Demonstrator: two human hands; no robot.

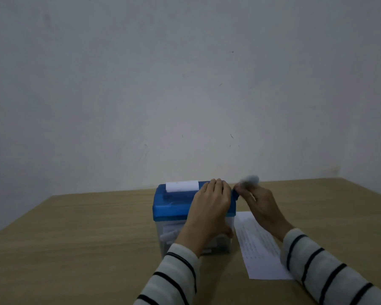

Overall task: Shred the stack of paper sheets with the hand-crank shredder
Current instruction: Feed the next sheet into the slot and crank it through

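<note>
Striped sleeves (330, 269) lead to the shredder (174, 208) mid-table (75, 238), back edge near. Left hand (211, 203) lies flat on its lid; right hand (257, 201) grips the blurred crank (249, 180). Paper (260, 245) lies just right.

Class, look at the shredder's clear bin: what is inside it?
Curled white paper strips show through the clear bin under the blue lid. The left hand and its sleeve cover the bin's right part.
</note>
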